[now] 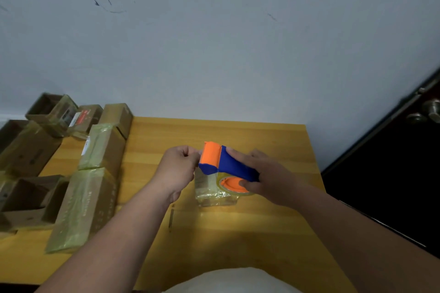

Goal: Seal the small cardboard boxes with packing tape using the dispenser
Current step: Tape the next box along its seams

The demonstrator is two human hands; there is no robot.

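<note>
Your right hand [264, 173] grips the dispenser [226, 166] over the small box [214, 191] mid-desk [273, 140], w/ the roll side toward you. Left hand [177, 169] fingers [188, 152] clenched at the cutter end, prob. pinching the tape tail to pull it; can't confirm.

plain room used as a makeshift packing spot: small wooden desk [262, 233] pushed against a scuffed pale wall [214, 43], dark door [392, 173] with metal knob [432, 112] at right, taped cardboard boxes [83, 209] stacked along desk's left side.
</note>
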